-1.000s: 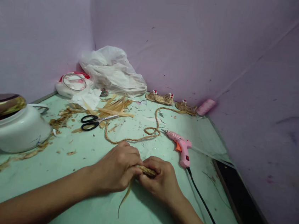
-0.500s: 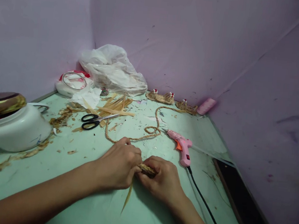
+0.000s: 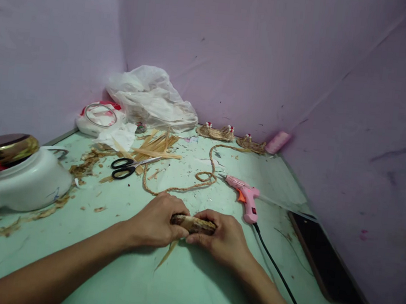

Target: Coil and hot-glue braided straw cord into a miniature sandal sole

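Note:
A small brown woven piece [image 3: 194,224] is held level between both hands above the green tabletop [image 3: 189,286]. My left hand [image 3: 161,220] grips its left end, with the thumb along the near side. My right hand [image 3: 224,234] is closed round the right end. From under the left fingers a thin pale fibre strip [image 3: 166,255] hangs down. Beyond my left hand, a braided cord [image 3: 180,189] runs back over the table in a loop. Whether the cord joins the held piece is hidden by the hand.
Right of the hands lie a pink glue gun [image 3: 245,195] with a black cable and a dark phone [image 3: 325,261]. Scissors [image 3: 123,168], fibre strips [image 3: 158,145] and a white pot [image 3: 36,183] are leftward. At the back are a plastic bag [image 3: 154,98] and small woven pieces [image 3: 215,133].
My left hand has shifted slightly left and changed its grip, so more of the woven piece shows between the hands. The hanging strip has moved left. The view has shifted slightly.

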`<state>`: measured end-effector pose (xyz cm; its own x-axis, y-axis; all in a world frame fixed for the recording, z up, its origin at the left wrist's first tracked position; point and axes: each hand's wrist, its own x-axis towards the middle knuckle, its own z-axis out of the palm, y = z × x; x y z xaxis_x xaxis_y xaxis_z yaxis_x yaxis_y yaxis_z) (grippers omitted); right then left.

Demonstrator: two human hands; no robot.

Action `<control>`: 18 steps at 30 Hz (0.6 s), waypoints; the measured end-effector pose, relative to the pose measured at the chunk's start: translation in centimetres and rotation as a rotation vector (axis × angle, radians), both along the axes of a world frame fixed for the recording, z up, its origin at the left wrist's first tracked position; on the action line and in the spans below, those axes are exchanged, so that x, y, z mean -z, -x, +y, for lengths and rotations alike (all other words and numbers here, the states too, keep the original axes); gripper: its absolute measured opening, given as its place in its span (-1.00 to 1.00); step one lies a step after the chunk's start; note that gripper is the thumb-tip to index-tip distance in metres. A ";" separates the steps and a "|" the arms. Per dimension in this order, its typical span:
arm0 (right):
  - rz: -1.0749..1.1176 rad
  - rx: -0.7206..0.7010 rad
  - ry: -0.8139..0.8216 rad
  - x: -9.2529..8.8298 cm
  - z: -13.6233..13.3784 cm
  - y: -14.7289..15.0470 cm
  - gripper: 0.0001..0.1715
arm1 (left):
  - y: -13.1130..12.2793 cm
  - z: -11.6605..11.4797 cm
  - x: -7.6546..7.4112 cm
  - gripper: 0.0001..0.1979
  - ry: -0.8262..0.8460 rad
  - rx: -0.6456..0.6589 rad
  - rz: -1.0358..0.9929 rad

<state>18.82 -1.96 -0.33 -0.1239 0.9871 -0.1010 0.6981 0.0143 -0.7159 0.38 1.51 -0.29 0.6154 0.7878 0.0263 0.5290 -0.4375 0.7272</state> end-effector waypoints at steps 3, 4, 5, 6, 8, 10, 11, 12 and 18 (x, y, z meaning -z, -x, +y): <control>0.317 0.129 0.075 0.1 0.1 0.1 -0.71 | 0.2 -0.2 -0.9 -0.69 0.196 -0.090 -0.186; 0.418 0.176 0.107 -0.1 0.1 0.2 -0.71 | 0.2 -0.3 -1.2 -0.65 0.257 -0.123 -0.252; 0.501 0.221 0.135 -0.3 0.1 0.3 -0.70 | 0.3 -0.4 -1.5 -0.61 0.308 -0.158 -0.310; 0.567 0.261 0.155 -0.5 0.1 0.4 -0.69 | 0.4 -0.5 -1.8 -0.57 0.347 -0.195 -0.354; 0.644 0.316 0.168 -1.0 0.0 0.5 -0.66 | 0.6 -0.8 -2.0 -0.54 0.357 -0.285 -0.365; 0.674 0.346 0.144 -1.3 0.0 0.6 -0.66 | 0.6 -1.1 -2.1 -0.58 0.272 -0.365 -0.246; 0.677 0.356 0.124 -1.3 0.0 0.6 -0.66 | 0.6 -1.3 -2.1 -0.59 0.217 -0.385 -0.161; 0.673 0.365 0.103 -1.3 -0.1 0.5 -0.68 | 0.5 -1.5 -2.1 -0.58 0.174 -0.394 -0.085; 0.640 0.353 0.036 -0.9 0.0 0.4 -0.74 | -0.2 -2.2 -2.5 -0.64 0.290 -0.367 -0.176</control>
<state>18.44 -2.00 0.61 0.1555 0.9766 -0.1489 0.1018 -0.1658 -0.9809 0.62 -0.70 2.21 0.3023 0.9417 -0.1480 0.4688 -0.0117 0.8832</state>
